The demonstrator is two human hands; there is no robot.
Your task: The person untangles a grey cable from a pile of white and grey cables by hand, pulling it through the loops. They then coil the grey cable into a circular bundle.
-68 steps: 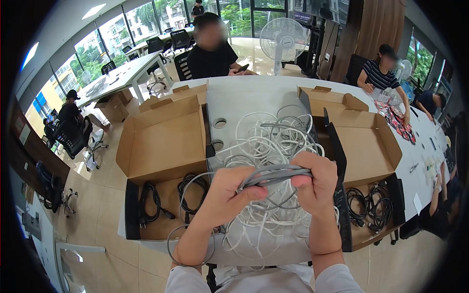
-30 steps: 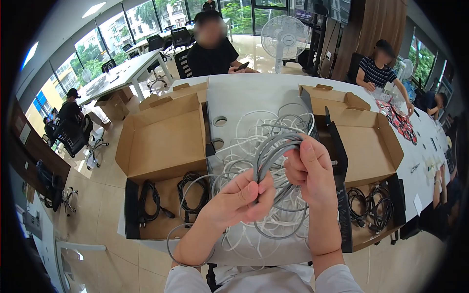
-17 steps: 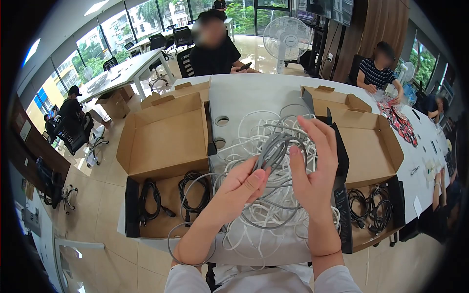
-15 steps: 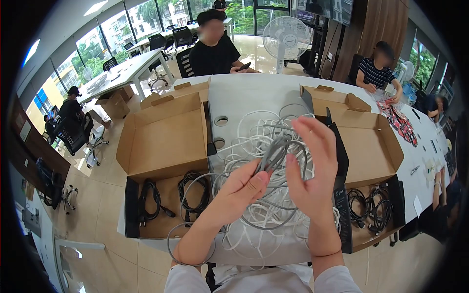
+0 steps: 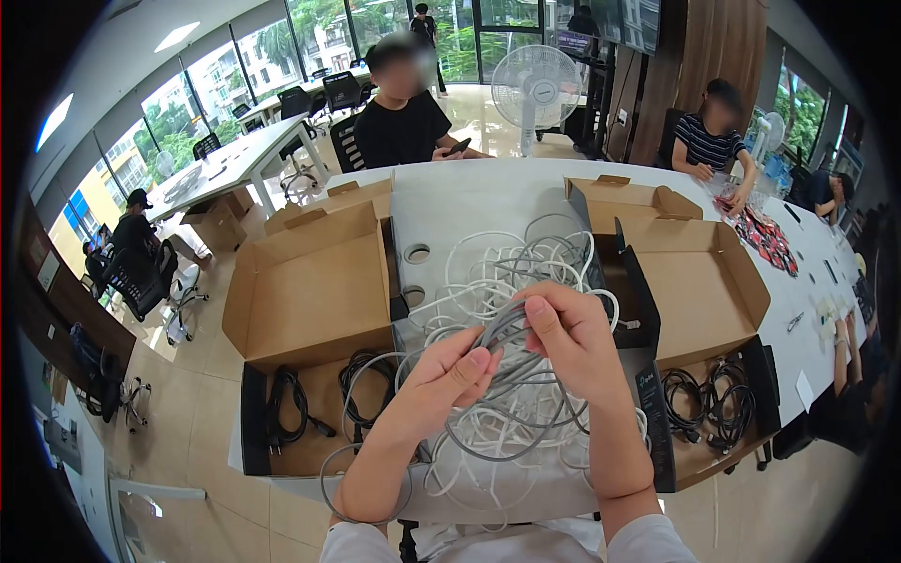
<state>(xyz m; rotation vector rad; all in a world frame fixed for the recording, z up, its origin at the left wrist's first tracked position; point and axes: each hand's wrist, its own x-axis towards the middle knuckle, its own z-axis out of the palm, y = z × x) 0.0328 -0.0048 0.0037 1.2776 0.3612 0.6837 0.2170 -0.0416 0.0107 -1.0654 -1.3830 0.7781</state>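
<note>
A bundle of looped grey cable (image 5: 505, 330) is gripped between both my hands, above the middle of the table. My left hand (image 5: 450, 371) is closed round its left side, thumb on top. On the other side, my right hand (image 5: 568, 338) pinches the loops between thumb and fingers. One grey strand trails from the bundle to the left and loops by my left forearm. Beneath my hands lies a tangled heap of white cable (image 5: 469, 291), mixed with more grey loops. The cable ends in the heap cannot be made out.
An open cardboard box (image 5: 310, 291) on the left holds coiled black power cords (image 5: 289, 405). Another open box (image 5: 704, 281) at right holds black cables (image 5: 727, 403). People sit at the far side and right of the white table (image 5: 450, 192), near small red items (image 5: 768, 242).
My right hand has come down from its raised, spread position and closed on the grey bundle. Both hands sit lower, and the view has tilted slightly upward.
</note>
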